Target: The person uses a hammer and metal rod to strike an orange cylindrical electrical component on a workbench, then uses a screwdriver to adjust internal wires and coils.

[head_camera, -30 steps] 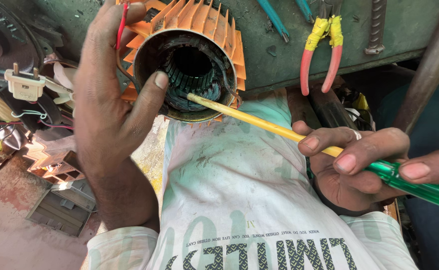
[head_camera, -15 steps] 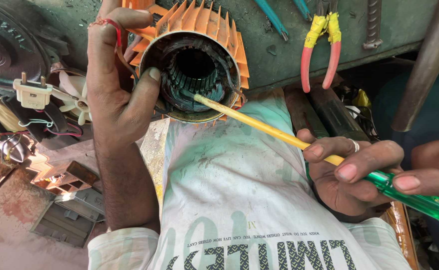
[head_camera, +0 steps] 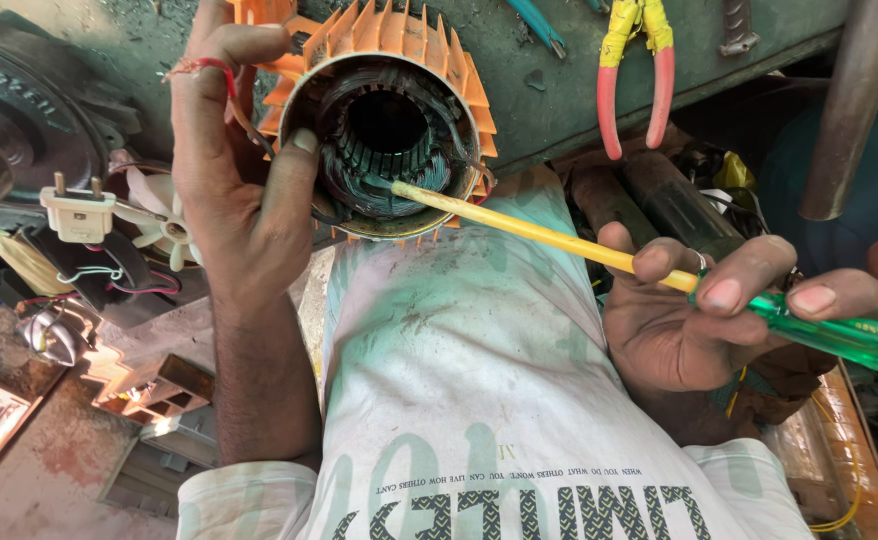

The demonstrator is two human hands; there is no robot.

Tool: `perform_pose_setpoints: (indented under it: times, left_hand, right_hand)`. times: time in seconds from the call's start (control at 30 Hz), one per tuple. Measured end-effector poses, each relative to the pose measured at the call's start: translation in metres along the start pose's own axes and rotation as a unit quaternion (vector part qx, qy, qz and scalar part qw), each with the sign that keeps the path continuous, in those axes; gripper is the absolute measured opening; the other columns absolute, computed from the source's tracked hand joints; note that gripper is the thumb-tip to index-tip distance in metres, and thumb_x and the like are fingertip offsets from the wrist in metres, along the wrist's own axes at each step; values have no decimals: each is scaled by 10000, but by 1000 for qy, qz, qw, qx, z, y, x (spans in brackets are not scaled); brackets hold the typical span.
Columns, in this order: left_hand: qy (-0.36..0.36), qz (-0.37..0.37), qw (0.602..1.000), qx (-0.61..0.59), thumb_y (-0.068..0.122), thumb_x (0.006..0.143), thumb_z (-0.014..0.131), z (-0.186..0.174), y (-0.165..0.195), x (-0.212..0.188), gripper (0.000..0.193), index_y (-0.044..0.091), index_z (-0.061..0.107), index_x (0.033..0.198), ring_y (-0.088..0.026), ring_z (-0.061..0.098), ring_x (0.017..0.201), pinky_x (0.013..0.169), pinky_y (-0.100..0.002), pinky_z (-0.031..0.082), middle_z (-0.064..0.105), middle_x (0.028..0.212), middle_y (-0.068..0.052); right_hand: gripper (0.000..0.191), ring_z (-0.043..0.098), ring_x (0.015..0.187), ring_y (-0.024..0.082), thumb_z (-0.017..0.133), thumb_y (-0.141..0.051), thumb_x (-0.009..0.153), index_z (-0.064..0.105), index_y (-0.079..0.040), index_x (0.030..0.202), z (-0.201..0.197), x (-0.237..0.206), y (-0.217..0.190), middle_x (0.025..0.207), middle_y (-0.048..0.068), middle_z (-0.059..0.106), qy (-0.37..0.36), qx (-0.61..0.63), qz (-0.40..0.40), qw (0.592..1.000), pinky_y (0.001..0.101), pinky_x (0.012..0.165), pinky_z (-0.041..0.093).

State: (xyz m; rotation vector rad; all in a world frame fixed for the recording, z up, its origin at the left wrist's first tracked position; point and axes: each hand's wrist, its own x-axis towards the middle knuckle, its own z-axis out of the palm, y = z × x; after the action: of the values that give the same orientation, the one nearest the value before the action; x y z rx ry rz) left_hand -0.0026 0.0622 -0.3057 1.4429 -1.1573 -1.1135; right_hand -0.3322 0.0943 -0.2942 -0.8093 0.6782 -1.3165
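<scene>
An orange finned motor stator (head_camera: 389,120) with dark copper windings rests against the green bench, its open bore facing me. My left hand (head_camera: 234,190) grips its left rim, thumb on the front edge. My right hand (head_camera: 704,310) holds a screwdriver (head_camera: 599,255) with a green handle and a yellow-sleeved shaft. The shaft's tip touches the windings at the lower inside of the bore. My cloth-covered knee (head_camera: 459,330) lies under the shaft.
Pliers (head_camera: 634,75) with red and yellow handles lie on the green bench (head_camera: 549,110) at the top. A white plug (head_camera: 79,210), a small fan and loose wires sit to the left. A round black motor part (head_camera: 19,130) is at far left; a grey bar (head_camera: 854,100) stands at right.
The view has shifted slightly; my left hand has slid a little up the stator's rim. The screwdriver's tip stays in the lower windings.
</scene>
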Motion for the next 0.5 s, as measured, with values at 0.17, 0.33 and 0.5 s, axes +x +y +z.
perform_pose_setpoints:
  times: [0.17,0.33,0.5]
  left_hand:
    - [2,13,999,33,-260,990,503,1,-3,2,526,-17,460,1455,-197,282,1558,1323,-333,260,434,1577,-143]
    - [3,3,1000,24,-255,971,490,3,-7,5,535,-11,454,1446,-235,283,1565,1325,-349,285,468,1574,-151]
    - [0,2,1000,1,-256,947,464,6,-10,9,525,-12,502,1411,-248,321,1567,1331,-361,261,368,1682,-178]
  right_hand:
    - [280,708,1223,288,520,-169,1078,438,-242,1335,1,1,8,1227,-5,629,20,16,-33,999,616,1096,559]
    - [284,701,1243,300,531,-167,1088,441,-229,1349,5,-5,16,1202,-9,626,48,-7,-70,996,600,1101,566]
    - [292,704,1221,300,540,-181,1065,439,-212,1338,12,-14,30,1224,0,626,70,-31,-125,989,582,1064,582]
